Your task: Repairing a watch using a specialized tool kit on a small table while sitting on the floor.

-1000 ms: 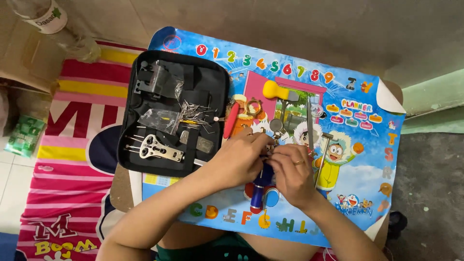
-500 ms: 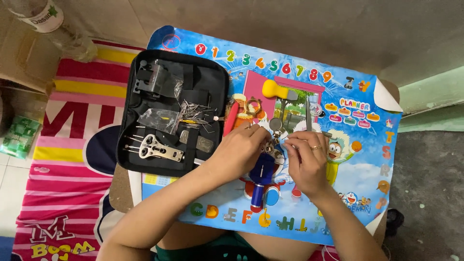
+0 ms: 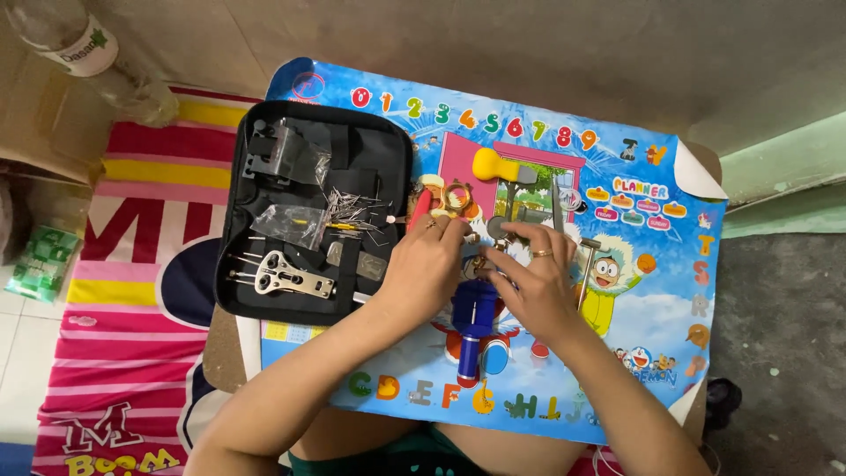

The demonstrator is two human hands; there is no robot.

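Both hands meet over the middle of the table. The left hand (image 3: 427, 264) is curled shut, its grip pinching something small and metallic at the top of a blue tool (image 3: 476, 326); the piece is mostly hidden under the fingers, so I cannot tell just what it is. The right hand (image 3: 529, 282) lies flatter, fingers stretched toward the left hand and pressing on that same spot, a ring on one finger; its grip looks loosely closed over the small piece rather than clamped on it. The blue tool stands between the two wrists, its handle running down toward the person's body.

Under it all lies a bright cartoon poster (image 3: 634, 353) with numbers along the top and letters along the bottom, covering the table. Just above the hands sit a yellow-headed mallet (image 3: 493, 166), a small brass gear-like ring (image 3: 456, 196) and a red-handled tool (image 3: 418, 211), which pokes out beside the left knuckles. To the left, an open black zip case (image 3: 308, 211) holds a silver wrench-like tool (image 3: 291, 278), loose pins and small plastic bags. On the floor beyond are a striped pink mat (image 3: 123, 291) and a plastic bottle (image 3: 88, 53).
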